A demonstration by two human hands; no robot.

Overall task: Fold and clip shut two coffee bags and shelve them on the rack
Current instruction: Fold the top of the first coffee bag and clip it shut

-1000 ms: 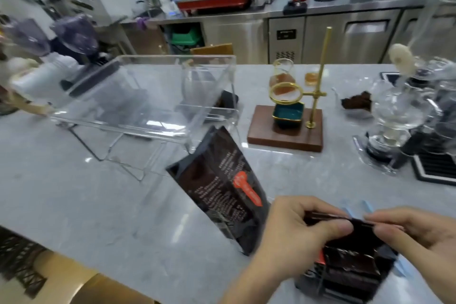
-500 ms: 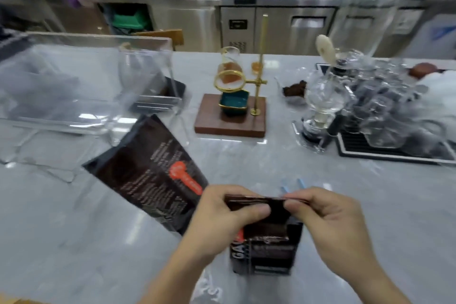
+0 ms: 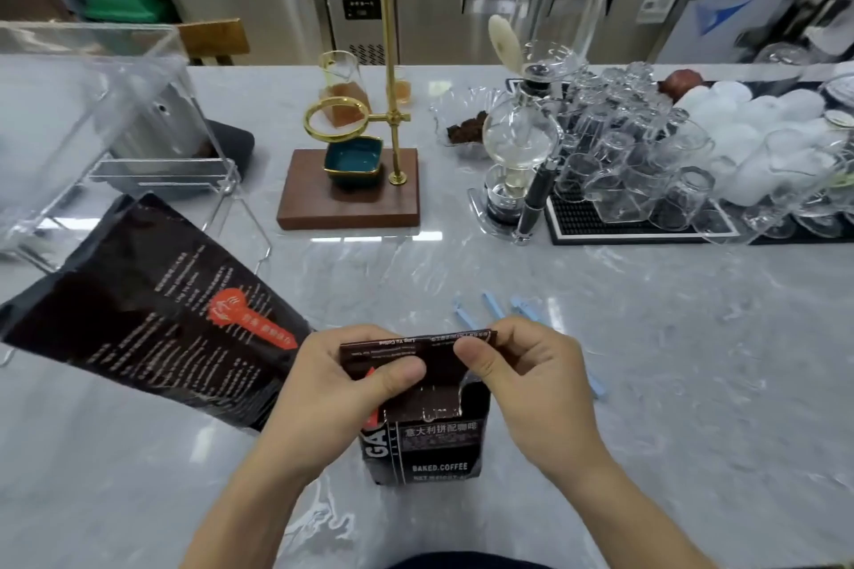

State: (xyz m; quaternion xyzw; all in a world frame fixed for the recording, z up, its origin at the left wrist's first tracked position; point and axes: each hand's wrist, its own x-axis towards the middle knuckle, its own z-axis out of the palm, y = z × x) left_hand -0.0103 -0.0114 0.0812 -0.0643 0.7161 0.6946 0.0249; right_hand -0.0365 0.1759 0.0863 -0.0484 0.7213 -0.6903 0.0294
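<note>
A small dark coffee bag stands upright on the grey marble counter in front of me. My left hand and my right hand both pinch its folded-over top edge, thumbs on the near side. A second, larger black coffee bag with a red mark lies tilted to the left, leaning toward the clear acrylic rack at the far left. Light blue clips lie on the counter just behind my right hand, partly hidden by it.
A wooden drip stand with a brass pole and teal dish sits at centre back. A glass siphon brewer and a black mat crowded with upturned glasses fill the right. Steel cabinets stand beyond the counter.
The camera view has shifted right and closer. Both hands keep hold of the small bag's top, which is now folded further down.
</note>
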